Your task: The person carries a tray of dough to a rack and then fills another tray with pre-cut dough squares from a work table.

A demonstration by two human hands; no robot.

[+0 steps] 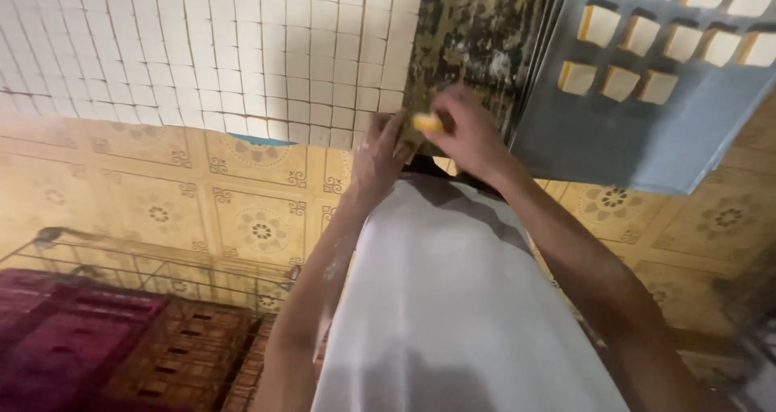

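A long white flat panel (453, 299) runs from the bottom of the view up to both my hands. My left hand (377, 155) grips the panel's far end from the left side, fingers curled. My right hand (467, 134) comes in from the right with its fingers pinched on a small yellow object (428, 123), which sits at the panel's far end between the two hands. The hands almost touch each other. The panel's end is partly hidden by my fingers, and what the yellow object is cannot be made out.
A dark, stained post (477, 32) stands just behind the hands. A grey-blue door (647, 129) with square openings is at the right, a white tiled wall (226, 48) at the left. On the patterned yellow tiles (242, 210) are a wire rack (145, 266), a maroon crate (56, 339) and a brown crate (194, 355).
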